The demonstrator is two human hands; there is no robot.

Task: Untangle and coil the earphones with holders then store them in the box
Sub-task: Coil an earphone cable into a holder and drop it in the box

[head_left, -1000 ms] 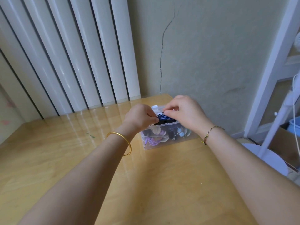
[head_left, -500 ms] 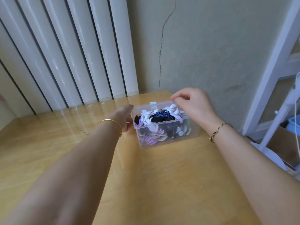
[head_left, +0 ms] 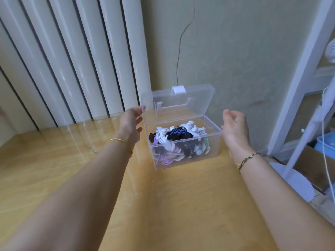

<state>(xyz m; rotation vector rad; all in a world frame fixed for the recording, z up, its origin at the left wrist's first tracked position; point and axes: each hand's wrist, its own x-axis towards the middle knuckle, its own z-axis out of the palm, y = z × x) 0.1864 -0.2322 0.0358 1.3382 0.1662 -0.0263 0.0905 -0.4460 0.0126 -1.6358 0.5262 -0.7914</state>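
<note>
You cannot sort the earphones [head_left: 178, 135] into single sets: they lie heaped, and the lower ones show only dimly through the box [head_left: 199, 157] wall. Whether your left hand [head_left: 130, 124] touches the lid [head_left: 183, 104] at its left edge is unclear. Your right hand [head_left: 234, 127] hides its own palm. Both forearms run off the bottom edge; the blue bin [head_left: 326, 144] is cut by the right edge.

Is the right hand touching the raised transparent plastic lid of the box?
Apart. The head view shows bare wall between the right hand and the right edge of the transparent plastic lid.
</note>
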